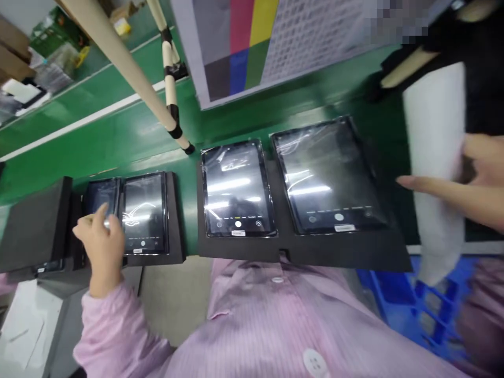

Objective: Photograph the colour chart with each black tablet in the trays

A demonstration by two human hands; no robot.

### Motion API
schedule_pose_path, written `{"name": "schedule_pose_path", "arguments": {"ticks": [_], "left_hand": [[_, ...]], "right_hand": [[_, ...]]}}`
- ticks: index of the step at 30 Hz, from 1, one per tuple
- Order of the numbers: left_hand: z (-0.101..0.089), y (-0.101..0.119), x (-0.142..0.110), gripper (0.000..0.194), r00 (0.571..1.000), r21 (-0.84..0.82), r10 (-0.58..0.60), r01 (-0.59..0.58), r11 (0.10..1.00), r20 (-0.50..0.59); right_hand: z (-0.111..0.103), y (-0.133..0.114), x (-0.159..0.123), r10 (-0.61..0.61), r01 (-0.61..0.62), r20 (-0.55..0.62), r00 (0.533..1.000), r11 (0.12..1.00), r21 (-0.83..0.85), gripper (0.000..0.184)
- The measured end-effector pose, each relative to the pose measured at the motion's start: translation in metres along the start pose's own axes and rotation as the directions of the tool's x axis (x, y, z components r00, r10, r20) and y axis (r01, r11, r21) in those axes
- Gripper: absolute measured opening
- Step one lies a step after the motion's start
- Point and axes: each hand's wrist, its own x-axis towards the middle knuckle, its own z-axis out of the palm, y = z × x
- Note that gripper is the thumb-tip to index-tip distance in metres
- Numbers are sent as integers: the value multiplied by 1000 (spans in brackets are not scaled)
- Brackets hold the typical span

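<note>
My left hand (101, 242) is at the far left, fingers curled against the lower edge of a small dark tablet (98, 197). That tablet stands beside a second one (144, 212) in a black foam tray (174, 220). Two larger tablets under glossy film, one in the middle (235, 186) and one to its right (326, 173), lie with lit screens in a wider black tray (346, 249). My right hand (468, 181) is at the right edge, thumb and forefinger pinching a long white sheet (435, 136) that hangs down over the tray's right end.
The trays sit on a green bench (118, 131) with a cream pipe frame (118, 52) crossing above it. A colour test chart (252, 42) leans at the back. A blue crate (397, 299) is low on the right and a black box (31, 226) at the far left.
</note>
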Motion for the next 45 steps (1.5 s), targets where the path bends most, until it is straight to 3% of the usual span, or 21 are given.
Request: {"name": "schedule_pose_path", "arguments": {"ticks": [1,2,4,6,7,8,10,12,14,18,21,26,32,36,41,45], "left_hand": [[-1,16,-16,32,986,-42,169,-169,985,1],[-1,34,-34,33,938,-97,345,-340,935,38],[5,71,-70,35,756,-226,641,-606,762,133],[15,103,-101,36,616,-311,768,-705,637,176],[21,115,-112,37,582,-337,792,-719,608,186],[26,124,-121,38,574,-348,796,-719,602,192],[34,135,-132,39,599,-342,772,-695,632,210],[39,138,-135,40,635,-319,738,-667,673,227],[42,138,-134,40,650,-315,721,-650,692,240],[44,138,-127,38,640,-351,723,-635,688,260],[46,139,-123,36,630,-370,730,-633,680,265],[46,137,-118,34,618,-385,740,-636,669,265],[46,140,-115,29,634,-394,748,-648,652,196],[46,140,-114,33,615,-343,750,-668,660,245],[41,132,-112,26,646,-393,760,-684,615,65],[42,129,-119,21,621,-444,783,-694,567,29]], "right_hand": [[1,-8,-3,-146,144,-5,989,978,-151,83],[4,-17,-4,-297,290,16,955,919,-268,86],[10,-39,0,-547,541,96,832,760,-359,78],[17,-57,9,-713,710,171,680,582,-397,63],[21,-65,14,-769,762,196,608,497,-414,56],[25,-71,18,-804,794,213,555,436,-423,49],[34,-80,21,-844,836,240,480,357,-416,36],[44,-85,16,-851,853,267,452,324,-410,30],[49,-87,6,-839,841,264,477,347,-416,30],[48,-81,-13,-752,713,172,637,488,-504,45],[45,-73,-22,-697,641,152,701,522,-563,33],[43,-74,-40,-700,695,194,687,557,-454,30],[43,-74,-52,-652,653,175,738,624,-428,30],[44,-70,-54,-630,636,169,758,655,-408,37],[43,-68,-57,-639,642,166,751,650,-406,38],[44,-68,-55,-664,658,159,730,621,-426,40]]}}
